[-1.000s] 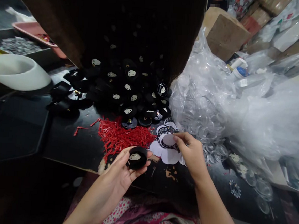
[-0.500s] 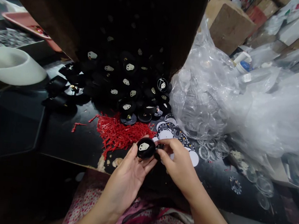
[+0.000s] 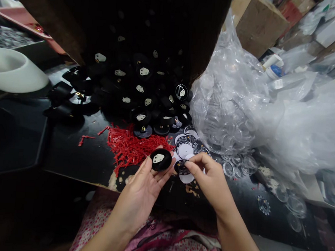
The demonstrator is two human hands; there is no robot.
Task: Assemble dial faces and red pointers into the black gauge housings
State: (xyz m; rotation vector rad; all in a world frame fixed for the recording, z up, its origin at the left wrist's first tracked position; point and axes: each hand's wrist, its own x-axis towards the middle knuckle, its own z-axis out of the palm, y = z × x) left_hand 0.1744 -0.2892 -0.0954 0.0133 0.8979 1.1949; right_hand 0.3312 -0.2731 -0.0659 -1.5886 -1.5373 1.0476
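My left hand (image 3: 143, 181) holds a round black housing (image 3: 161, 160) with a pale metal plate in its middle, thumb on its rim and fingers beneath. Just to the right, my right hand (image 3: 206, 178) pinches a black printed dial disc (image 3: 182, 167) by its edge between thumb and forefinger. The disc is apart from the housing. Behind both hands lies a heap of thin red plastic pieces (image 3: 134, 144). Several more dial discs (image 3: 199, 147), some white side up, are spread beside my right hand.
A large dark box (image 3: 152, 21) lies open with many black housings (image 3: 141, 118) spilling from its mouth. A clear plastic bag (image 3: 229, 107) of transparent rings bulges at right, with loose clear rings (image 3: 240, 167) before it. At left stands a white tub (image 3: 19, 73).
My right hand has drawn slightly right, and the dial disc in it now shows its printed face. The housing in my left hand has shifted a little up and left.
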